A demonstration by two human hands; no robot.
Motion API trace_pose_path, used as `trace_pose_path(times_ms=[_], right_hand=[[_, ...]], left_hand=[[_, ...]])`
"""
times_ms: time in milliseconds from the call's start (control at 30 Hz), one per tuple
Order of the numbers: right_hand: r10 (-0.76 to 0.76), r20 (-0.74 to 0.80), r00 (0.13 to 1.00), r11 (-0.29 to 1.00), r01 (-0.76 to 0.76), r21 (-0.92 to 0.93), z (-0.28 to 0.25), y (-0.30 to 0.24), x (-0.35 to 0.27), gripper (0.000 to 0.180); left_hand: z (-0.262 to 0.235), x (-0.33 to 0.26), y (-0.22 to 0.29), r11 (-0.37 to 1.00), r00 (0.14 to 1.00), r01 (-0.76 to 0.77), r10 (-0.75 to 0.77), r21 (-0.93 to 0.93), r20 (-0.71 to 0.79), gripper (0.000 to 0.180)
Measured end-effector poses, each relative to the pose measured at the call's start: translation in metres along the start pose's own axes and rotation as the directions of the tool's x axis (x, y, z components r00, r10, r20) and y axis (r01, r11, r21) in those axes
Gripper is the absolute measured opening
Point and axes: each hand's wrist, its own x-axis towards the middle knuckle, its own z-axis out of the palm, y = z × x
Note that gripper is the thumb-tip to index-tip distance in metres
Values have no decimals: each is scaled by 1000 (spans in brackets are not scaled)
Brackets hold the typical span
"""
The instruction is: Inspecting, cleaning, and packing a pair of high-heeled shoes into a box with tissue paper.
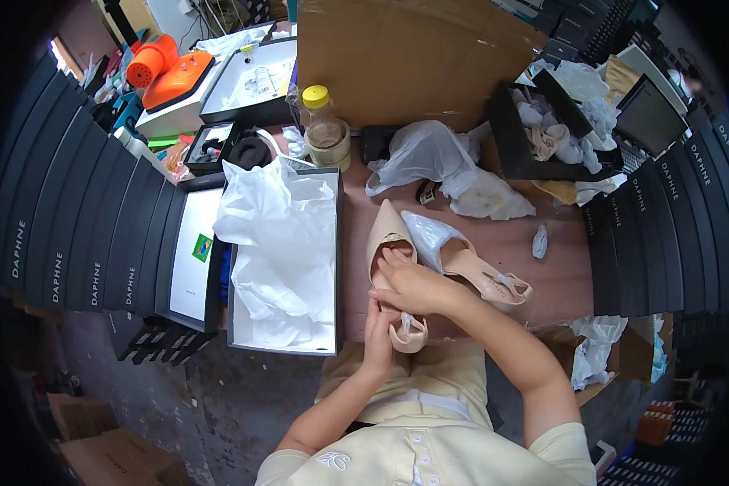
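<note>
A beige pointed slingback shoe (387,221) lies in front of me with its toe pointing away. My left hand (378,330) grips its side near the heel strap. The fingers of my right hand (413,283) reach into the shoe's opening behind the toe; their tips are partly hidden inside. Close by on the right rests the matching shoe (488,279), its toe covered in clear plastic (428,235) and its strap wrapped with a small white piece. To the left, an open shoe box (338,267) holds crumpled white tissue paper (275,243).
Dark shoe boxes stand in rows at left (73,202) and right (648,235). Along the back are a cardboard sheet (413,65), a yellow-lidded bottle (316,99), plastic bags (429,158) and a black box of stuffing (535,166). An orange device (178,77) sits back left.
</note>
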Motion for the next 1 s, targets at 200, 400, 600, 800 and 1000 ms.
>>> trace_pose_path(times_ms=[200, 400, 600, 800, 1000], right_hand=[[402, 234, 885, 909, -416, 11, -15, -14, 56, 62], [497, 143, 856, 862, -506, 31, 7, -11, 58, 60], [500, 149, 853, 848, -517, 114, 13, -5, 58, 66], [465, 29, 885, 876, -465, 127, 21, -1, 57, 64], [382, 112, 918, 923, -384, -3, 7, 0, 55, 68]], left_hand=[[4, 5, -8, 991, 987, -130, 128, -24, -99, 63], [9, -1, -6, 993, 990, -116, 115, -12, -81, 67], [10, -8, -9, 989, 993, -90, 80, -118, -86, 78], [13, -4, -11, 981, 988, -136, 125, -136, -89, 72], [-1, 10, -18, 981, 977, -196, 195, -2, -83, 60]])
